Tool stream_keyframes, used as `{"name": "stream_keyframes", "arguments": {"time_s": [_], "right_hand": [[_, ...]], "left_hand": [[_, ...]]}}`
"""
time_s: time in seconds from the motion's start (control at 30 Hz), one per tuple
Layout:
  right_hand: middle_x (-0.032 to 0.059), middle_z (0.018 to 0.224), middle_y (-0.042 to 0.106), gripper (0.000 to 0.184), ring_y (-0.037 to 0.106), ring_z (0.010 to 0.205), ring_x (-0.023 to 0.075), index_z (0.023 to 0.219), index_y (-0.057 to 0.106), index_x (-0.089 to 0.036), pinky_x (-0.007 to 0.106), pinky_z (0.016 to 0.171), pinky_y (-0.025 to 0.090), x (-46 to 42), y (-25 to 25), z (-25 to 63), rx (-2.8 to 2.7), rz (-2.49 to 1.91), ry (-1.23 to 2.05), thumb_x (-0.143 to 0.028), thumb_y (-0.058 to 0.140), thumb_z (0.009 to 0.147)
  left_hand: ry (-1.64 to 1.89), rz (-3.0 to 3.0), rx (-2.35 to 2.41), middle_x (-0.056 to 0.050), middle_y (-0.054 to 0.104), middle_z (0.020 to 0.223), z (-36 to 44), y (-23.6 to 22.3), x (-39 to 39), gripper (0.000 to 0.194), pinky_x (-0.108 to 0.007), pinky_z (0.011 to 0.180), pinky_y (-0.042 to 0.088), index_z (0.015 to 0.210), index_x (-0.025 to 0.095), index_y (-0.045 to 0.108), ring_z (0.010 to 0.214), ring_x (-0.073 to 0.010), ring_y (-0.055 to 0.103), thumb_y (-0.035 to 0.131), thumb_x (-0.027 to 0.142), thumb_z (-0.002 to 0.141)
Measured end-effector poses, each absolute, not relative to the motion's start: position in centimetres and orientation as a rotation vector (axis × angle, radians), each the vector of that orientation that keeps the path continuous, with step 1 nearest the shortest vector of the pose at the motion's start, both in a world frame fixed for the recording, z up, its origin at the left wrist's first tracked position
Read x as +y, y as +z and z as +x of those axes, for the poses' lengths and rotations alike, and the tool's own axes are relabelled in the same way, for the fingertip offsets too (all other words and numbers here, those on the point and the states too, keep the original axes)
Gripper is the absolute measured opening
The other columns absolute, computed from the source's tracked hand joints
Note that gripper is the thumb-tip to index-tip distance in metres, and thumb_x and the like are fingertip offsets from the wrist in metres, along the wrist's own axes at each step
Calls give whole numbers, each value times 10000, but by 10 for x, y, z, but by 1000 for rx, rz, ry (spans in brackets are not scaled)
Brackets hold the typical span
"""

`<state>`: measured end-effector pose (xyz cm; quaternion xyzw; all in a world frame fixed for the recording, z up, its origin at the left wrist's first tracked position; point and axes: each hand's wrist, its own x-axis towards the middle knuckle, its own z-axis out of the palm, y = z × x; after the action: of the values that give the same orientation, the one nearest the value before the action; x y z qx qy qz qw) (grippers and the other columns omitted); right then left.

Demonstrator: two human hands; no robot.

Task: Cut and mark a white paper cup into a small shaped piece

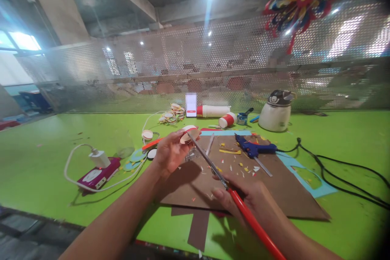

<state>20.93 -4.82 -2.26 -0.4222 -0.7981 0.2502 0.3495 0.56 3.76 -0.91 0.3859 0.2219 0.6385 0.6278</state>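
My left hand (172, 152) is closed on a small rounded paper piece (189, 135), pale and tan with a red line, holding it up above the brown board (274, 195). In my right hand (243, 195) are long scissors with red handles (248, 213). Their metal blades (207, 157) point up and left, and the tips meet or overlap the edge of the paper piece. Whether the tips are cutting into it I cannot tell. Small white and yellow paper scraps (242, 166) lie on the board under the blades.
A blue glue gun (254, 146) with a black cable (323, 164) lies right on the board. Behind stand a phone (191, 105), paper cups (227, 120), a small jar (242, 118) and a white kettle (275, 113). At left sits a purple power strip (99, 174) with a charger (99, 158).
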Motion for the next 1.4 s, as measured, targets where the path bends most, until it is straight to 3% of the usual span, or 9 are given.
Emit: {"name": "stream_keyframes", "arguments": {"time_s": [0.13,0.3,0.5,0.7,1.0,1.23,1.4], "right_hand": [[-20,627,615,356,505,553,125,858,701,-172,221,524,380,-48,-22,209,-2071,-1106,657,-467,507,903],[-12,636,656,303,513,531,129,832,682,-189,224,463,322,-47,-25,209,-2081,-1126,575,-458,554,888],[-12,638,649,298,526,554,137,826,668,-195,230,532,397,-48,-28,210,-2087,-1147,552,-456,542,897],[-15,612,613,316,481,532,135,815,662,-195,235,506,361,-48,-27,209,-2093,-1164,531,-477,543,891],[2,636,640,372,530,556,149,825,677,-185,241,525,389,-46,-29,209,-2071,-1144,606,-516,523,893],[-13,661,657,248,538,565,145,917,685,-205,235,520,368,-49,-24,210,-2091,-1154,625,-423,570,894],[-18,659,645,230,536,574,146,867,662,-201,240,540,377,-49,-19,210,-2093,-1187,653,-410,570,893]], "left_hand": [[1485,880,494,-130,741,851,5,-10,38,219,-311,738,530,829,74,754,819,-224,677,653,232,715],[1503,898,499,-124,745,853,5,-12,39,200,-341,776,537,805,91,747,824,-230,681,649,233,704],[1520,900,502,-130,748,871,5,-13,40,185,-348,810,542,782,92,745,844,-236,681,650,226,696],[1503,915,495,-113,751,886,5,-13,39,178,-318,801,547,798,96,750,859,-224,681,645,206,706],[1520,929,526,-129,747,848,6,-12,39,210,-332,824,534,826,85,748,834,-228,682,649,229,709],[1510,933,526,-124,749,869,5,-13,38,234,-317,812,531,842,83,755,846,-224,681,649,241,706],[1513,939,539,-128,750,866,6,-11,37,225,-339,838,528,838,92,752,842,-228,677,650,247,711]]}}
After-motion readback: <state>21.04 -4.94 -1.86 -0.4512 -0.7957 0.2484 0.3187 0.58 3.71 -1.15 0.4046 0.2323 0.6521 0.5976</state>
